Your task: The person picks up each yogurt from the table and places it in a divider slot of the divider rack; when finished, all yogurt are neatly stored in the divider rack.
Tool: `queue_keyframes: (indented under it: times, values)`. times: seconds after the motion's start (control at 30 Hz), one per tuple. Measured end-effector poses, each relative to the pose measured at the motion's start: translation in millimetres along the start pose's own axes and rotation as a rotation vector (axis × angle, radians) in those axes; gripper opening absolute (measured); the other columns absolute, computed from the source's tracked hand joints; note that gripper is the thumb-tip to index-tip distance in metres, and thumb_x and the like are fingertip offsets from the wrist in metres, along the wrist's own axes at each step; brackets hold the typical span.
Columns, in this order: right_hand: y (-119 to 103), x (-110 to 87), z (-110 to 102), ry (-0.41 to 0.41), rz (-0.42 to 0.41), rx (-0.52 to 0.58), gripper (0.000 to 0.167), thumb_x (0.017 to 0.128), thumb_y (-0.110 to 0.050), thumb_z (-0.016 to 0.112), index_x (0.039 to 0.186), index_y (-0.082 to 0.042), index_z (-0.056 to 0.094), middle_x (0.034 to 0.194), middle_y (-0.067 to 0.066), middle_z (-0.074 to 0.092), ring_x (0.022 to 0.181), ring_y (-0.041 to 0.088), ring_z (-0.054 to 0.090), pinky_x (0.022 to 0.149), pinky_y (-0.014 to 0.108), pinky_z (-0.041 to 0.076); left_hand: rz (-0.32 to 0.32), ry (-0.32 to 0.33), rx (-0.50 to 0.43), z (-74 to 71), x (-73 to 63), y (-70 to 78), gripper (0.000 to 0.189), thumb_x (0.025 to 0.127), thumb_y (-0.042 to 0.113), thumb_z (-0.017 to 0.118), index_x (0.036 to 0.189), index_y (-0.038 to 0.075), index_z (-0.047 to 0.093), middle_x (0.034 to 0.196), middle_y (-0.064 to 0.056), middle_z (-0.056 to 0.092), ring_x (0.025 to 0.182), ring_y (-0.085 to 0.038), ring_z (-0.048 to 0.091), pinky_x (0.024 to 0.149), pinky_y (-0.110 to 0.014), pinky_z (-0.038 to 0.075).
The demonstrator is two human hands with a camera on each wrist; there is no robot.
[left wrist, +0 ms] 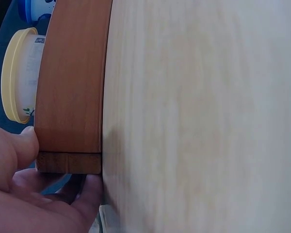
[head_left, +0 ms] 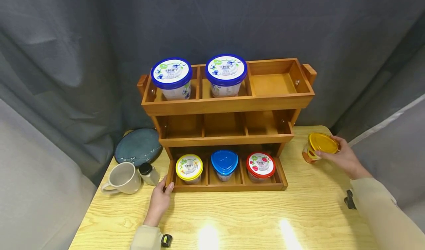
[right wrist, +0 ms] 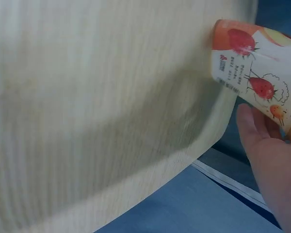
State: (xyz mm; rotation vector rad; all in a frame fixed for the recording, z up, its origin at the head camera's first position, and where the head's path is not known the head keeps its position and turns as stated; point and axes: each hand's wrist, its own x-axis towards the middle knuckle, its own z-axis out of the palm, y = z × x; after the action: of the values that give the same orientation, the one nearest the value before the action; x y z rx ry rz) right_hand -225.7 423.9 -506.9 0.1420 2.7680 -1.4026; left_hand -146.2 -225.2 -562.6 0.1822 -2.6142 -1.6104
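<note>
A three-tier wooden rack [head_left: 225, 142] stands at the middle of the table. My left hand [head_left: 161, 198] grips its lower left front corner, the thumb at the upper edge and the fingers around the side [left wrist: 68, 162]. At the table's right, my right hand [head_left: 342, 159] holds a tub with an orange-yellow lid [head_left: 323, 143] by its side. Strawberries are printed on that tub [right wrist: 262, 73], whose base is close to the tabletop. The rack's bottom tier holds a yellow-lidded tub [head_left: 189, 167], a blue-lidded tub [head_left: 224, 162] and a red-lidded tub [head_left: 261, 165].
Two large blue-rimmed tubs, one at left [head_left: 171, 73] and one at centre [head_left: 226, 71], stand in the top tier. Left of the rack are a dark plate [head_left: 137, 146], a white mug [head_left: 124, 178] and a black-capped jar [head_left: 149, 173]. Grey curtains [head_left: 212, 21] hang behind the table.
</note>
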Motion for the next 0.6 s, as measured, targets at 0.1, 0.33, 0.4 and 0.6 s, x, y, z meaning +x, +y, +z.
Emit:
queue_keyframes:
  times: [0.1,0.33,0.4,0.6]
  values:
    - [0,-13.2,1,0.029,-0.026,-0.007,0.104,0.092,-0.039,0.072,0.154,0.005,0.002,0.146,0.037,0.022,0.123,0.047,0.037,0.074,0.009,0.042,0.004,-0.009,0.001,0.1,-0.4,1.3,0.05,0.103,0.013,0.054,0.147,-0.006,0.041,0.14,-0.031,0.048,0.126,-0.041,0.05,0.104,-0.051,0.043]
    - [-13,-47.1,3,0.06,-0.052,-0.024,0.098,0.093,-0.038,0.07,0.155,0.003,0.006,0.145,0.032,0.027,0.117,0.04,0.04,0.069,0.004,0.038,-0.001,-0.017,-0.001,0.1,-0.6,1.5,0.05,0.104,0.015,0.053,0.148,-0.006,0.04,0.141,-0.031,0.047,0.127,-0.041,0.048,0.104,-0.051,0.042]
    - [-18,-57.4,5,0.07,-0.065,-0.023,0.097,0.093,-0.036,0.071,0.155,0.003,0.007,0.144,0.031,0.029,0.115,0.037,0.041,0.07,0.004,0.039,-0.006,-0.02,-0.005,-0.2,-0.7,0.9,0.051,0.104,0.016,0.053,0.148,-0.006,0.039,0.142,-0.031,0.046,0.128,-0.042,0.047,0.105,-0.052,0.041]
    - [-37,-90.1,11,0.117,-0.106,-0.024,0.093,0.092,-0.03,0.074,0.155,0.002,0.013,0.142,0.028,0.032,0.103,0.005,0.044,0.071,0.004,0.042,-0.009,-0.022,-0.001,-1.0,-1.2,-0.6,0.051,0.104,0.016,0.053,0.148,-0.005,0.039,0.142,-0.031,0.045,0.127,-0.042,0.048,0.104,-0.052,0.042]
